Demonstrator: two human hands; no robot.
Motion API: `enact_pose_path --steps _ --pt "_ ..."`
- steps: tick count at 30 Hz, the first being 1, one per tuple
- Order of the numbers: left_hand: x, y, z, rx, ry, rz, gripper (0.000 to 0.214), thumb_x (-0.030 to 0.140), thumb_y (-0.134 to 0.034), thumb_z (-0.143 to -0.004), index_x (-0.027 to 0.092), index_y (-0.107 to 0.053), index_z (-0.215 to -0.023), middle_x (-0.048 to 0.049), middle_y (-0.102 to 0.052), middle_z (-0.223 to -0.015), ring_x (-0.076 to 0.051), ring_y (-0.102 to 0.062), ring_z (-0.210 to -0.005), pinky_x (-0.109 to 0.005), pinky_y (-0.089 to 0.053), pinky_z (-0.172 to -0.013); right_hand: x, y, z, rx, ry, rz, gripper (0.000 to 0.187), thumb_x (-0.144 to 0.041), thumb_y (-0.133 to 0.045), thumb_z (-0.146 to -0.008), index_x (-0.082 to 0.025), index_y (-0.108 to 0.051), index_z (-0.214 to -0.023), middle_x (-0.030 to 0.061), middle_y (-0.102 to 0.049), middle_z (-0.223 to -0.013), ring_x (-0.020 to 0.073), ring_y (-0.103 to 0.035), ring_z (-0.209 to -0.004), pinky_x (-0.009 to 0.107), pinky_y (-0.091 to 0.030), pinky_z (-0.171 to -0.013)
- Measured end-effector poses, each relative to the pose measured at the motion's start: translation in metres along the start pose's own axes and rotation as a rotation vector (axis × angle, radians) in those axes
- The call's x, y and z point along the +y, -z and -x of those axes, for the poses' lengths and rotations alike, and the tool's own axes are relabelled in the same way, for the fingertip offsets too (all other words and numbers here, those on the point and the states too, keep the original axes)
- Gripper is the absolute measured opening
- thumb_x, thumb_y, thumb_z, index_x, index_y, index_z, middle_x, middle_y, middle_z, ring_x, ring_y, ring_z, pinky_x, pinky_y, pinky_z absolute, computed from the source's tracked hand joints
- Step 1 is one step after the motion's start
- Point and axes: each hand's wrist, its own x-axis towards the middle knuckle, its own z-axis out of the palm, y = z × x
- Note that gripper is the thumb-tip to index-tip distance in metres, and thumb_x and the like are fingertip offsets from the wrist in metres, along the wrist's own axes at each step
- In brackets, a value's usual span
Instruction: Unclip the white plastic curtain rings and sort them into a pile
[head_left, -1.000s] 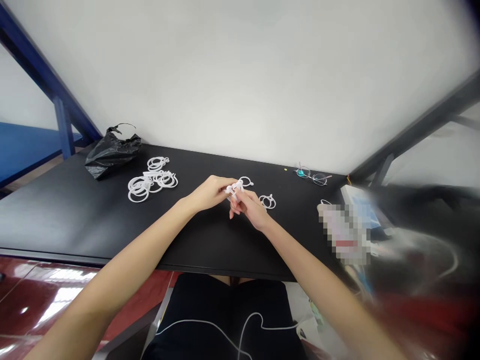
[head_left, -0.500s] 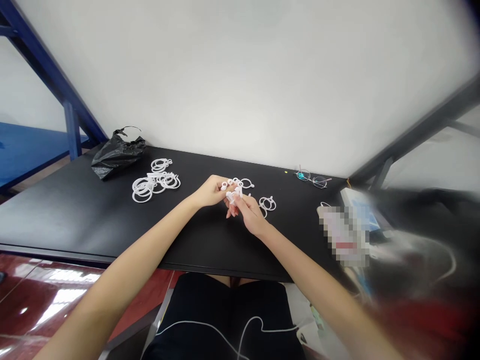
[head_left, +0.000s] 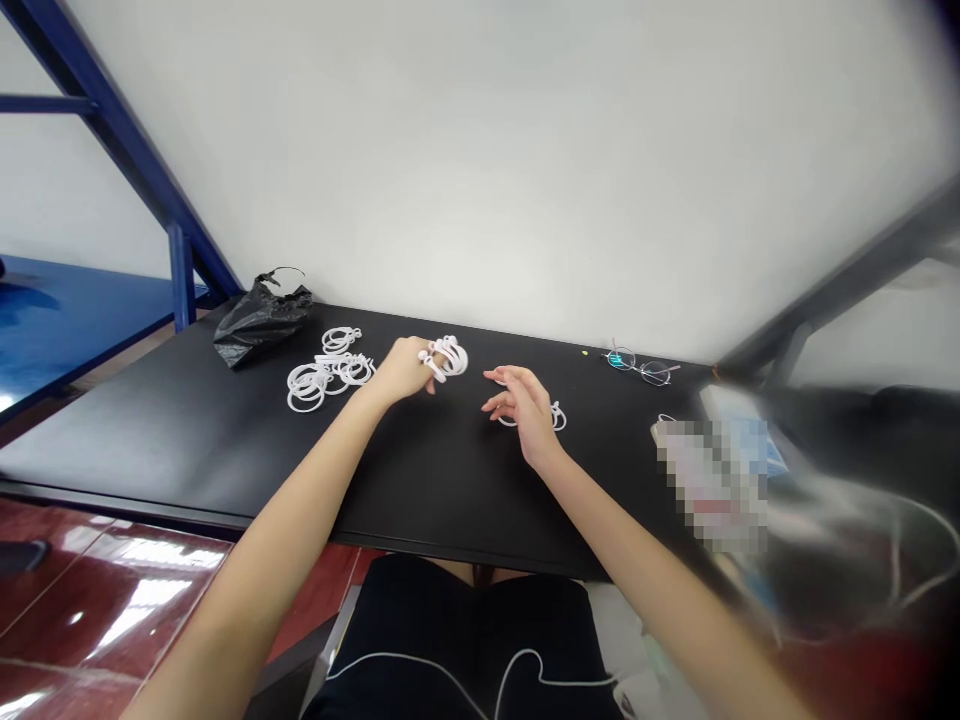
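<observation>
A bunch of white plastic curtain rings [head_left: 453, 357], each with a small eyelet, is in my left hand [head_left: 405, 370], whose fingers are closed and partly hidden behind the rings. My right hand [head_left: 528, 408] is apart from it on the right, fingers stretched out and holding nothing. Just under and beside that hand lie a few loose white rings [head_left: 559, 417], partly covered by it. Left of my left hand, a pile of similar white rings [head_left: 307, 388] rests on the black table [head_left: 442, 480].
A black plastic bag [head_left: 262, 322] sits at the back left. Eyeglasses [head_left: 654, 374] lie at the back right, near a box [head_left: 739, 420] and a pixelated item [head_left: 709, 490]. A white wall [head_left: 480, 180] rises behind the table. A white cable [head_left: 420, 655] crosses my lap.
My hands have separated. The left moved left with the bunch of rings; the right let go of it and moved right, its fingers now spread over the loose rings. The view shifted slightly.
</observation>
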Motion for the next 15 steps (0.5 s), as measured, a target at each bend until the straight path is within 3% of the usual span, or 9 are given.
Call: enact_pose_path --steps 3,7,15 --pt "-0.021 0.016 -0.003 0.102 0.153 -0.237 0.032 0.030 -0.048 -0.087 0.018 -0.060 -0.059 -0.0045 -0.060 -0.044 -0.021 -0.062 -0.054 -0.029 -0.042 -0.062 -0.001 0.003 -0.002 0.082 0.004 -0.017 0.034 -0.052 -0.056 -0.086 -0.019 -0.058 -0.094 0.0065 -0.072 -0.097 0.0110 -0.063 -0.053 0.024 -0.050 -0.048" --pt "-0.042 0.025 -0.003 0.165 0.269 -0.436 0.029 0.029 -0.049 -0.085 0.019 -0.059 -0.059 -0.0091 -0.061 -0.053 -0.024 -0.061 -0.061 -0.031 -0.040 -0.061 -0.001 0.003 -0.002 0.080 0.014 -0.005 0.035 -0.053 -0.056 -0.085 -0.019 -0.059 -0.094 0.0061 -0.072 -0.094 0.0110 -0.062 -0.051 0.025 -0.049 -0.047" --pt "-0.044 0.033 0.000 0.116 0.413 -0.481 0.024 0.034 -0.057 -0.080 0.017 -0.066 -0.067 -0.0126 -0.067 -0.070 -0.028 -0.064 -0.077 -0.032 -0.044 -0.067 -0.002 0.003 -0.003 0.081 0.009 0.005 0.036 -0.053 -0.058 -0.084 -0.019 -0.060 -0.093 0.0062 -0.072 -0.092 0.0107 -0.061 -0.051 0.024 -0.050 -0.047"
